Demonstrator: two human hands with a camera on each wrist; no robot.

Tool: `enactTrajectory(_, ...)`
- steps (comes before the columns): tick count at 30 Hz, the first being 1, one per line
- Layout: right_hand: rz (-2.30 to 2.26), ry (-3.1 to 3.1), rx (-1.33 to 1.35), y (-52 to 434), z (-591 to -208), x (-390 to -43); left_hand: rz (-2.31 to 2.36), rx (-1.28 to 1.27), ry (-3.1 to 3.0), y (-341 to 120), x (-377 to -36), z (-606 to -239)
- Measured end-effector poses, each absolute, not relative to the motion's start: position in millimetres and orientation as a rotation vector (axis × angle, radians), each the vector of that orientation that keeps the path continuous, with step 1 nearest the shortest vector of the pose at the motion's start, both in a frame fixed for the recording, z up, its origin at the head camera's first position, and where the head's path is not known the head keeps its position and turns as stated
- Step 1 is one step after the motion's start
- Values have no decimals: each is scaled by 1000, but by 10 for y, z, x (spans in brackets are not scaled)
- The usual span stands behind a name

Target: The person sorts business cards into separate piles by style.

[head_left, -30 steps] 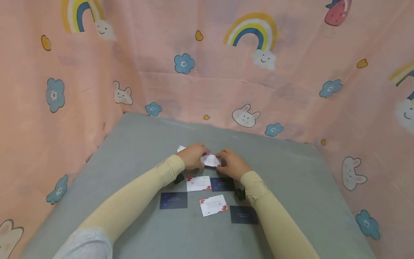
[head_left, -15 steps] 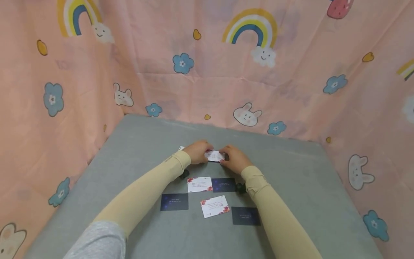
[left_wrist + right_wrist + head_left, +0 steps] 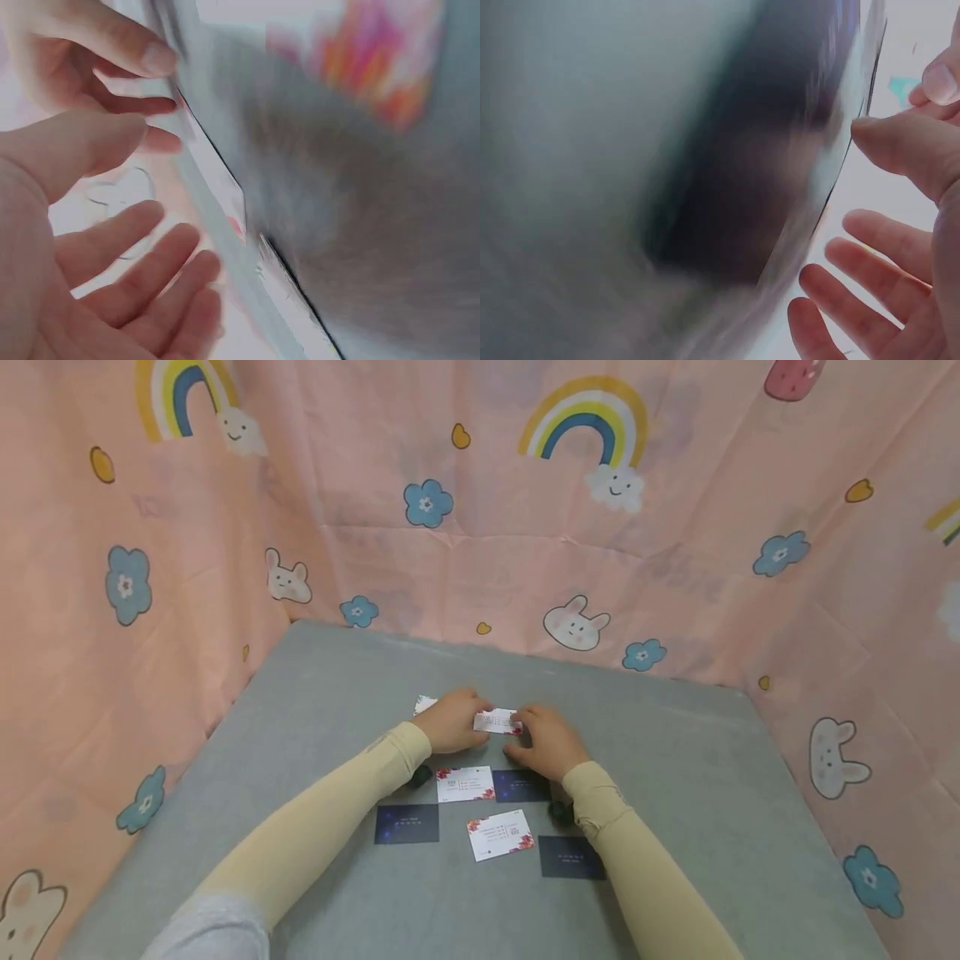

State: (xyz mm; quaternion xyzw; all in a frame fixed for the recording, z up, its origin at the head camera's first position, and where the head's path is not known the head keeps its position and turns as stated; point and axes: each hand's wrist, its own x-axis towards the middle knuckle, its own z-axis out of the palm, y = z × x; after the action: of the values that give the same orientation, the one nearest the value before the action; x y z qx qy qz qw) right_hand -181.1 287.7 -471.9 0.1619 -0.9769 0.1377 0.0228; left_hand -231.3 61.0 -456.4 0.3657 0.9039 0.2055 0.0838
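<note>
A white business card with red floral corners lies flat on the grey table, between the two hands. My left hand is at its left end; in the left wrist view its fingers are spread and hold nothing. At the card's right end, my right hand has its index finger touching or just over the edge, with the thumb apart from it. In the right wrist view the fingers look loosely spread. Another white card is partly hidden behind the left hand.
Nearer lie two white floral cards and three dark blue cards: one at left, one beside the upper white card, one at lower right, partly near the right sleeve. A pink patterned curtain surrounds the grey table.
The white card went slightly away from me, then settled on the table. Both hands have loosened from its ends, the right thumb drawing back towards me.
</note>
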Motion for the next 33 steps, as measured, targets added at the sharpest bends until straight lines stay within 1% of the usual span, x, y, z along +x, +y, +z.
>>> enactTrajectory(3, 366, -3006, 583, 2782, -4698, -1622, 606, 1069, 2683, 466, -2071, -4558)
enactTrajectory(7, 395, -3016, 685, 2615, -4657, -1398, 551, 1065, 2700, 294, -1778, -4581)
enactTrajectory(13, 492, -3071, 769, 2459, -4662, -1227, 528, 1049, 2753, 190, -1540, -4581)
enactTrajectory(18, 574, -3072, 760, 2391, -4709, -1218, 568, 1016, 2767, 130, -1487, -4590)
enactTrajectory(26, 654, -3088, 742, 2422, -4715, -1244, 603, 1008, 2728, 128, -1520, -4578)
enactTrajectory(33, 625, -3045, 785, 2448, -4713, -1257, 581, 1033, 2725, 131, -1563, -4573)
